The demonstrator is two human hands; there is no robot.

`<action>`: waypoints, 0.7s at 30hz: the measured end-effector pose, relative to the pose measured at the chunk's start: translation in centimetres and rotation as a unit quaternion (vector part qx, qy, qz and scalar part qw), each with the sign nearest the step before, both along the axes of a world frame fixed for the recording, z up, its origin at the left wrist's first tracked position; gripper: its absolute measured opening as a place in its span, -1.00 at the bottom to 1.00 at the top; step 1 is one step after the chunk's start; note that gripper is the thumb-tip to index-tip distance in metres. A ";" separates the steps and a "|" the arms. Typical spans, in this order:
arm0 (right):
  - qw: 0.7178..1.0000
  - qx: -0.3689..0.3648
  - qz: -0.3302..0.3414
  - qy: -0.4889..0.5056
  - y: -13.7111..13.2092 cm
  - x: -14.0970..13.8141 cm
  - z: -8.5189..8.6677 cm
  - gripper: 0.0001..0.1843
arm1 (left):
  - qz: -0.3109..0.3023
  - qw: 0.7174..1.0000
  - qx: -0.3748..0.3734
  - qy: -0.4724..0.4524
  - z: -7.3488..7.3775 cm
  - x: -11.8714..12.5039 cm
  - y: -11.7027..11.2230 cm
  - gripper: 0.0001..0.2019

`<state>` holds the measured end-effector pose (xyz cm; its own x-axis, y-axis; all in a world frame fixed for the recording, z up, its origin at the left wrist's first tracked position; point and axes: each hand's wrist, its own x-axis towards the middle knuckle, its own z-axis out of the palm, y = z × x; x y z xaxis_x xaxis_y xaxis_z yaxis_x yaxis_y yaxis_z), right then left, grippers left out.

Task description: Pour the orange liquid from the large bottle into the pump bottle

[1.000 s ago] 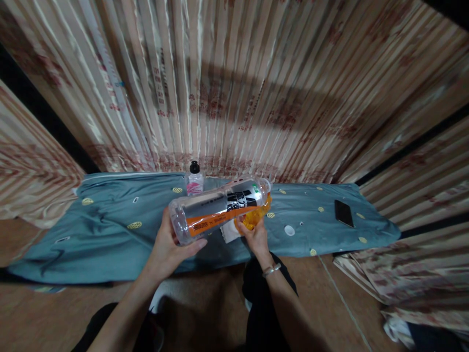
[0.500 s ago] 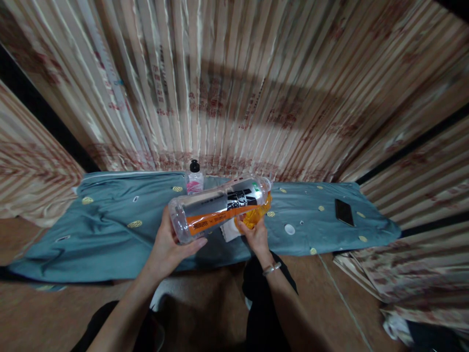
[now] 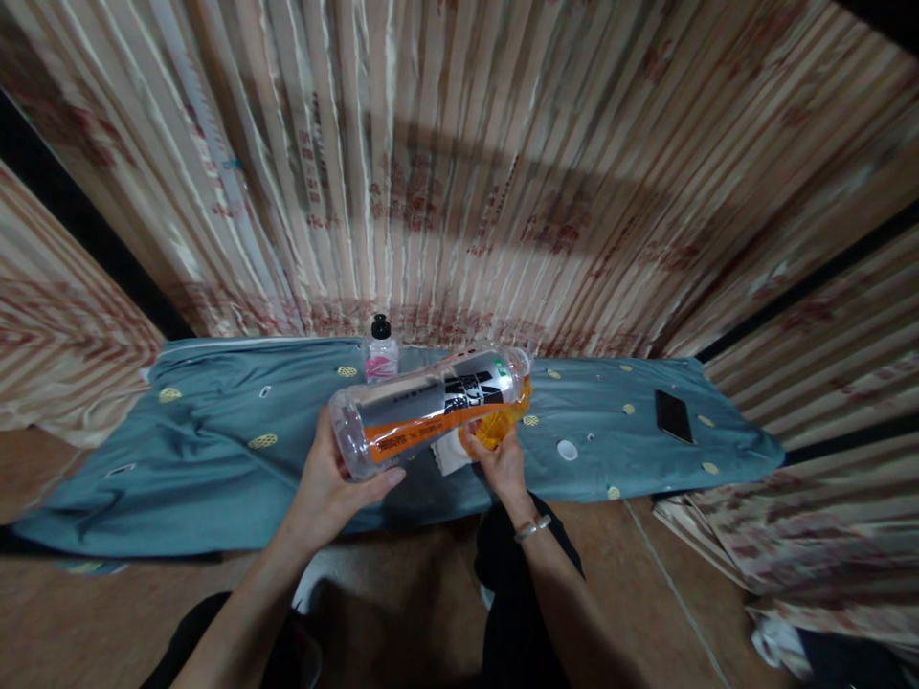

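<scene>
Clear bottle [image 3: 423, 413], and you've got it by the base: your left hand [image 3: 343, 478] is closed around that end, holding it slantwise above the blue cloth [image 3: 215, 450], neck to the right. Your right hand [image 3: 503, 464] grips something orange-yellow [image 3: 497, 426], probably a second bottle, though the clear one hides much of it. Just beside that hand, a white packet [image 3: 452, 454]. Behind, your black-capped bottle [image 3: 381, 359] stands upright; well off to the right lies a dark phone [image 3: 673, 417].
</scene>
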<state>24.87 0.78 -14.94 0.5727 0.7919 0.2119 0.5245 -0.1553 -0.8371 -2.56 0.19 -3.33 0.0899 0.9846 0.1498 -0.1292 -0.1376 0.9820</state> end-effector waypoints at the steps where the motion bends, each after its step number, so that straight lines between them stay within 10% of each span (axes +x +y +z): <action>1: 1.000 -0.008 -0.004 0.007 0.0 0.0 0.0 -0.28 | -0.001 1.000 -0.002 -0.002 0.0 0.0 0.0 -0.11; 21: 0.999 -0.004 0.001 0.043 0.0 -0.3 0.7 -0.25 | 0.006 1.000 -0.015 0.008 0.5 0.1 -0.4 -0.11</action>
<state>24.52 0.78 -14.21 0.5872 0.7943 0.1560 0.4509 -0.1609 -0.8779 -2.45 -0.17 -2.81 0.0795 0.9896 0.1195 -0.1116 -0.1103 0.9876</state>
